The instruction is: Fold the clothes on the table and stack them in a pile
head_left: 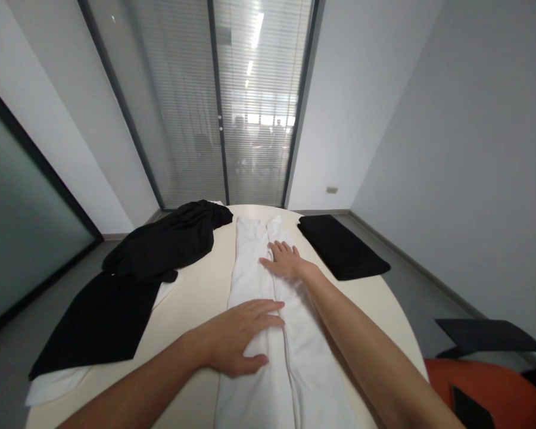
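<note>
A long white cloth (pixel 250 268), folded lengthwise with a seam down its middle, lies from the far part of the table toward me. My left hand (pixel 245 336) rests on its nearer part, fingers spread and pointing right across the seam. Farther up, my right hand (pixel 283 260) lies on the cloth with its fingers apart, just right of the seam. Neither hand grips anything.
Dark crumpled garments (pixel 165 244) and white cloth lie at the left of the round table (pixel 196 280). A folded black cloth (pixel 339 247) is at the right. An orange chair (pixel 486 390) stands at the lower right. Behind is a glass partition with blinds.
</note>
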The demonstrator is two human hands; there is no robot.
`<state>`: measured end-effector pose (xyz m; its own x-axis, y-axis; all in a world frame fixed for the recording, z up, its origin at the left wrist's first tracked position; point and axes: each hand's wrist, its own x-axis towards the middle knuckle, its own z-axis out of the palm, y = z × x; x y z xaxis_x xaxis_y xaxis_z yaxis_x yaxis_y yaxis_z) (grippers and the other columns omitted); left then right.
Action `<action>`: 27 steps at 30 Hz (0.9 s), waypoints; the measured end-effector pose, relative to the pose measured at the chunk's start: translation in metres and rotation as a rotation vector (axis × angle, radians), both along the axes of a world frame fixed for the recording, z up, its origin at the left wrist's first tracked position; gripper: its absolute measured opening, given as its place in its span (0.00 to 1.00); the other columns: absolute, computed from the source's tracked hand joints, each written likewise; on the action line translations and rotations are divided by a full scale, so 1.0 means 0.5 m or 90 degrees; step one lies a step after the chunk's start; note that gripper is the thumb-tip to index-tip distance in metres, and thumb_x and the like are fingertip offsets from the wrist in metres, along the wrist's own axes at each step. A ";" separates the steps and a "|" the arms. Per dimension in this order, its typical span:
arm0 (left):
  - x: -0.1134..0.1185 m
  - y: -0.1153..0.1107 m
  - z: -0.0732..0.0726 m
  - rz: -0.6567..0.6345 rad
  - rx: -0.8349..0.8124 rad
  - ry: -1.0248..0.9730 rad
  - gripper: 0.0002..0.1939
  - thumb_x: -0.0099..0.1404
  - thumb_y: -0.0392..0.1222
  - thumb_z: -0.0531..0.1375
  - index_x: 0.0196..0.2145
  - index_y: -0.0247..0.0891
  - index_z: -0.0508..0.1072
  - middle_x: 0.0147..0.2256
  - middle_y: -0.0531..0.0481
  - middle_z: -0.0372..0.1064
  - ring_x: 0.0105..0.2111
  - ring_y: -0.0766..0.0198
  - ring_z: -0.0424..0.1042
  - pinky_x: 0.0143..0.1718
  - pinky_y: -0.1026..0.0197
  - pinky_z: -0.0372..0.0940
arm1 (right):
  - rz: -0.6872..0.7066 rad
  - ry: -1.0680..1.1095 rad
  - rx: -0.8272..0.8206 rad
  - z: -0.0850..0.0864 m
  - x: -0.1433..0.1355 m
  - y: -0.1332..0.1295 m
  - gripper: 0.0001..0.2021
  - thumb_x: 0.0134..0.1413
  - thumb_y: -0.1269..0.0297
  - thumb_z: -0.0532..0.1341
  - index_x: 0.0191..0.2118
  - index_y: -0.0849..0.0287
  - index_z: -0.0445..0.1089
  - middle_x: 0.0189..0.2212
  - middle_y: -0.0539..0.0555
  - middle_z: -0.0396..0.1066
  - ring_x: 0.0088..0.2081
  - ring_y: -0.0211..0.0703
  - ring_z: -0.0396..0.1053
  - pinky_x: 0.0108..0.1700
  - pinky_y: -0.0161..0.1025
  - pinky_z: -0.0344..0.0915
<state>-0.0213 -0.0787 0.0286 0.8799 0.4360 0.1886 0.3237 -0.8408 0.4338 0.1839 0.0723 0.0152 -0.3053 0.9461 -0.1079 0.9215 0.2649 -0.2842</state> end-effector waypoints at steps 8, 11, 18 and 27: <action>-0.008 0.030 0.001 0.044 0.068 0.046 0.38 0.59 0.39 0.60 0.66 0.46 0.58 0.69 0.42 0.49 0.67 0.46 0.54 0.66 0.39 0.50 | -0.047 -0.015 0.033 -0.033 -0.020 0.037 0.45 0.60 0.30 0.41 0.73 0.58 0.44 0.73 0.60 0.32 0.72 0.63 0.27 0.68 0.63 0.25; -0.015 0.037 0.002 0.080 0.107 0.025 0.33 0.61 0.34 0.58 0.64 0.47 0.62 0.66 0.43 0.56 0.64 0.49 0.59 0.65 0.41 0.53 | -0.077 -0.017 0.060 -0.037 -0.027 0.069 0.44 0.62 0.32 0.41 0.73 0.58 0.46 0.73 0.61 0.35 0.72 0.63 0.29 0.68 0.65 0.25; -0.011 0.010 0.024 0.030 0.113 -0.006 0.22 0.66 0.37 0.58 0.58 0.47 0.70 0.54 0.44 0.67 0.54 0.53 0.67 0.60 0.46 0.58 | -0.082 0.049 0.106 -0.036 -0.020 0.092 0.40 0.65 0.35 0.42 0.72 0.58 0.47 0.72 0.62 0.42 0.72 0.61 0.35 0.68 0.64 0.29; 0.032 -0.033 0.004 -0.055 0.174 -0.001 0.11 0.71 0.49 0.59 0.49 0.49 0.74 0.45 0.50 0.71 0.40 0.61 0.71 0.42 0.59 0.65 | 0.011 0.055 0.163 0.033 0.047 -0.026 0.16 0.65 0.56 0.56 0.52 0.53 0.74 0.57 0.58 0.70 0.59 0.57 0.61 0.60 0.55 0.53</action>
